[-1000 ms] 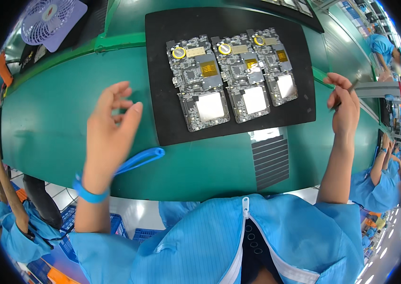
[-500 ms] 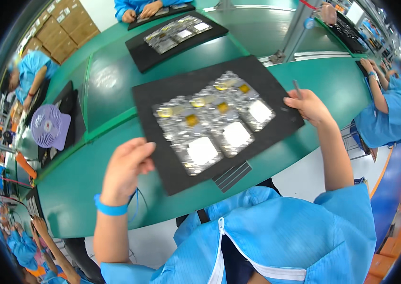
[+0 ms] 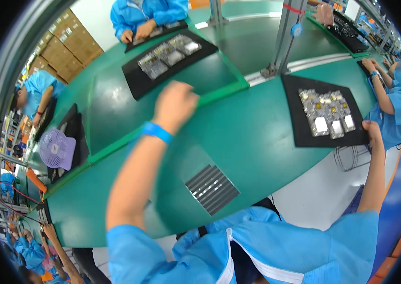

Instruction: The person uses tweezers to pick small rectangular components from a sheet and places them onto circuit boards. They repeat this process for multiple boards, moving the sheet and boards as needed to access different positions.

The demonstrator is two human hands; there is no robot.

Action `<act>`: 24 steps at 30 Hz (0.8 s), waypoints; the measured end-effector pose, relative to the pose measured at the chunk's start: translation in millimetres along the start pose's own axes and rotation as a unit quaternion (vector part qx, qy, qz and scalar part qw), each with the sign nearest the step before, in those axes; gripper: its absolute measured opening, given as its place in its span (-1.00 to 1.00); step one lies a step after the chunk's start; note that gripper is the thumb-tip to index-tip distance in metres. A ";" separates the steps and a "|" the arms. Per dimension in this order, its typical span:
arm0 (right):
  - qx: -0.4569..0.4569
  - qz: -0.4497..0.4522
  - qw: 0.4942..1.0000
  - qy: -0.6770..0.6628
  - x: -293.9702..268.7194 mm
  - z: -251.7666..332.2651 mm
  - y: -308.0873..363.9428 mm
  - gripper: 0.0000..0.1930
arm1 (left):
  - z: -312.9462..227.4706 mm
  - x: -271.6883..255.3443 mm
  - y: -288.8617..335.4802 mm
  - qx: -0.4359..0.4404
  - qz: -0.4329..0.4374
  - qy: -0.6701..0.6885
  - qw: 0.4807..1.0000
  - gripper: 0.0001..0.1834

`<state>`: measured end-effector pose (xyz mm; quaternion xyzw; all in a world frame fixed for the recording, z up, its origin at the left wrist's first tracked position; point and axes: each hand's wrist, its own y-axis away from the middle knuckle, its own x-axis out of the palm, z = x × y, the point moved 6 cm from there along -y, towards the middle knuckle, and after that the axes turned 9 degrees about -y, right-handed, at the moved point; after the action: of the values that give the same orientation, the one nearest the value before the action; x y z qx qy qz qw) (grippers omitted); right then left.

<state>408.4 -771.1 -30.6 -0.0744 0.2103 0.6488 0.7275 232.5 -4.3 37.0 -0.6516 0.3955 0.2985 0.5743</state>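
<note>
My right hand (image 3: pixel 374 131) pinches the near right corner of a black foam board (image 3: pixel 300 128) at the right side of the green table. Several circuit boards (image 3: pixel 323 106) lie on it in a row, with silvery parts, amber patches and white squares. A thin dark tool, only faintly visible, sticks up from that hand. My left hand (image 3: pixel 176 106) is over the table's middle, holding no visible thing. Its fingers are turned away and slightly smeared. Just beyond it lies a second black board (image 3: pixel 134 83) bearing similar circuit boards (image 3: pixel 169 54).
A dark striped sheet (image 3: pixel 212 189) lies on the table (image 3: pixel 266 161) near me. Green raised strips (image 3: pixel 219 94) divide the tabletop, and a metal post (image 3: pixel 285 38) rises behind. A purple fan (image 3: pixel 57 148) stands left. Co-workers (image 3: pixel 148 14) sit across and at both sides.
The loaded foam board went from between both hands to the right side, now held by my right hand alone. My left hand let go and moved forward toward the second board.
</note>
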 end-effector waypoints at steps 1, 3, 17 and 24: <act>-0.018 0.026 0.998 0.062 -43.3 1.5 -21.7 -0.84 | 25.5 -4.1 -8.4 -0.002 0.026 -0.101 0.995 -0.69; -0.067 -0.061 0.977 0.196 8.6 16.0 -45.4 -0.75 | 103.4 -27.9 6.2 0.050 0.009 -0.262 0.964 -0.76; -0.366 0.128 0.922 -0.024 362.8 243.1 204.6 -0.39 | 86.5 -75.3 73.9 0.120 0.072 -0.332 0.933 -0.89; -0.021 0.458 0.875 -0.155 471.2 201.4 285.9 -0.63 | 2.3 -137.0 214.7 0.111 0.050 -0.306 0.944 -0.67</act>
<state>204.6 -222.2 8.2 0.1164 0.0923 0.9169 0.3705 -21.4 15.8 42.1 -0.4403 0.2631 0.4662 0.7208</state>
